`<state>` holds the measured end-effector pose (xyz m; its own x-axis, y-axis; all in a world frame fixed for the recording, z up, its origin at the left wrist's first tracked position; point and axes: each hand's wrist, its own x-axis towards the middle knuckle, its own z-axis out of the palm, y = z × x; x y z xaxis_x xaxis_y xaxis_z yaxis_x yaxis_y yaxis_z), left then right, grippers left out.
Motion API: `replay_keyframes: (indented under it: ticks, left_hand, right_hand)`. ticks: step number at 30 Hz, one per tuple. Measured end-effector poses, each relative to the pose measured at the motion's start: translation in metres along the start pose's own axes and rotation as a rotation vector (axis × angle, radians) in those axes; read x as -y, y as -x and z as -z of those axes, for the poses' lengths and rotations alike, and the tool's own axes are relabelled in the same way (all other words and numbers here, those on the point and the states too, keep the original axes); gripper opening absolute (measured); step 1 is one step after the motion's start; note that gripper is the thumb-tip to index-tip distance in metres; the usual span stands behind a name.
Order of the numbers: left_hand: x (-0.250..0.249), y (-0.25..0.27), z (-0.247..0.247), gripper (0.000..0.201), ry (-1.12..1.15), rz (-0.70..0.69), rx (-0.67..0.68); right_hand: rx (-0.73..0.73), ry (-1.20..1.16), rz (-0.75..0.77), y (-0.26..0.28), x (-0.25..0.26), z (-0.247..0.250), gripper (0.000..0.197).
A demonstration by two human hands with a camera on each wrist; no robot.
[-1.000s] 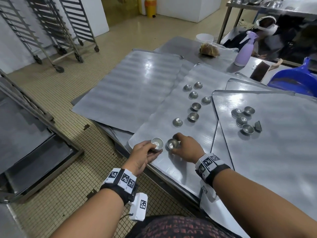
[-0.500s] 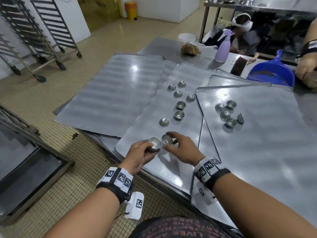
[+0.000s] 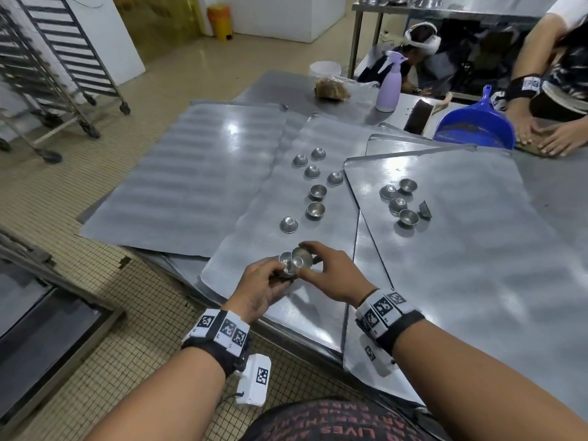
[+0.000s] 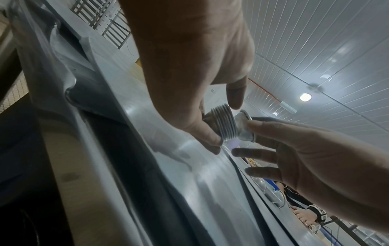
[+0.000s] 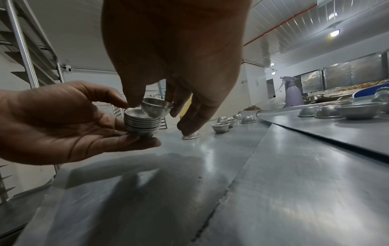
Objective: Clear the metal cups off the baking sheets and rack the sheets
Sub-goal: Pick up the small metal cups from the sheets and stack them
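Metal cups nest in a stack cradled in the left hand, fingers curled under it, thumb on its rim; its base is hidden by those fingers. Just above, the right hand pinches one tilted cup over the stack's mouth. Both hover above the near edge of the middle sheet, where seven loose cups lie farther off. Four more sit on the right sheet.
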<state>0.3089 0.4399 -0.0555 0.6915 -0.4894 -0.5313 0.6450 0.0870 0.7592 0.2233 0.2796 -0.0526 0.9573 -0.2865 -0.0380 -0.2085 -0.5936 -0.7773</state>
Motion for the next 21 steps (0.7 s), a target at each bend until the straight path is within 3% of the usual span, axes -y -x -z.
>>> replay_keyframes:
  ticks: [12, 21]
  left_hand:
    - [-0.001, 0.002, 0.002, 0.018, 0.066, 0.042, 0.049]
    - [-0.002, -0.010, 0.006, 0.026, -0.053, 0.049, 0.086]
  right_hand:
    - [0.025, 0.020, 0.008, 0.003, 0.005, -0.011, 0.055]
    - [-0.024, -0.001, -0.054, 0.004, 0.008, -0.015, 0.064]
